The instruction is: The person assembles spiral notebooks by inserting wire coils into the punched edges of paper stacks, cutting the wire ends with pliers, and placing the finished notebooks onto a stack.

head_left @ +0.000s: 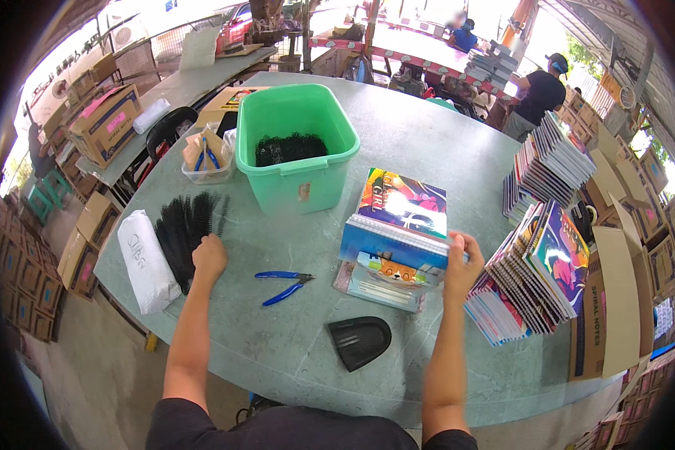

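Note:
At the left of the table, my left hand (pixel 210 257) closes its fingers at the edge of a heap of black spiral binding coils (pixel 184 232). My right hand (pixel 463 264) grips the right end of a tilted blue notebook (pixel 391 244), with a row of punched holes along its upper edge. Beneath and behind it lie other notebooks, among them a colourful one (pixel 405 196) and one with a cartoon animal (pixel 386 285). Between my hands rest blue-handled cutters (pixel 285 286), jaws to the right. A black rounded, ridged piece (pixel 360 341) sits nearer to me.
A green tub (pixel 300 176) holding black coils stands at the back, beside a clear container (pixel 206 169) with tools. A white wrapped packet (pixel 146 262) lies far left. Stacks of notebooks (pixel 529 274) and an open carton (pixel 611 307) are right. People stand beyond the table.

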Available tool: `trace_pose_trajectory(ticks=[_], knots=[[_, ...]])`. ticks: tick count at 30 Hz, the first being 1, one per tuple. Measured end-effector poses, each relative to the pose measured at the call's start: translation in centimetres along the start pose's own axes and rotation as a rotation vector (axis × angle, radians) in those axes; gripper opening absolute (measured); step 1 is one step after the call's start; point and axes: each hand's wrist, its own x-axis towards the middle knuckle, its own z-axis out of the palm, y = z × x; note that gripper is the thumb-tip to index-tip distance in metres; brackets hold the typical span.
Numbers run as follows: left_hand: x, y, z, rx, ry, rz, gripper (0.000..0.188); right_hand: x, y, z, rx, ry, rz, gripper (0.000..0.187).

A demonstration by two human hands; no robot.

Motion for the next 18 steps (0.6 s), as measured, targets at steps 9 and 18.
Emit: trace_pose_trajectory(ticks=[9, 18], knots=[[-0.2, 2.3, -2.0, -0.465, 0.296, 0.039, 0.021, -1.6, -7.1, 5.6, -0.603, -0.585, -0.601, 0.032], [-2.5, 1.4, -13.1, -1.531, 0.578, 0.025, 0.029, -4.3, -5.0, 2.7, -0.335, -0.348, -1.069, 0.033]])
